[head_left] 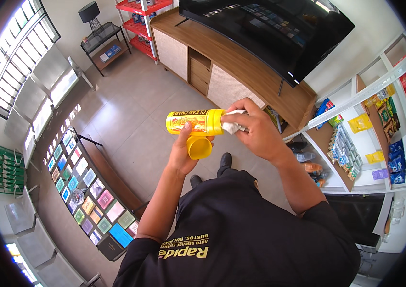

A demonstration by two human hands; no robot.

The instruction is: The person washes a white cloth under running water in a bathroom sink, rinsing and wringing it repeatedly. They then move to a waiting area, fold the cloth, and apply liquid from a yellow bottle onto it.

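Left hand grips a yellow wipes canister held sideways, its yellow lid hanging open; right hand pinches a white wipe at its mouth.

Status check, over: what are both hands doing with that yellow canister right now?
Left hand grips yellow canister sideways, lid hanging open below. Right hand pinches white wipe at canister mouth. Nothing in the way.

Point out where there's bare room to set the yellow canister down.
The wooden cabinet top is bare along its front edge, before the television. The tiled floor lies open between cabinet and low display table. That table and the white shelves are crowded.
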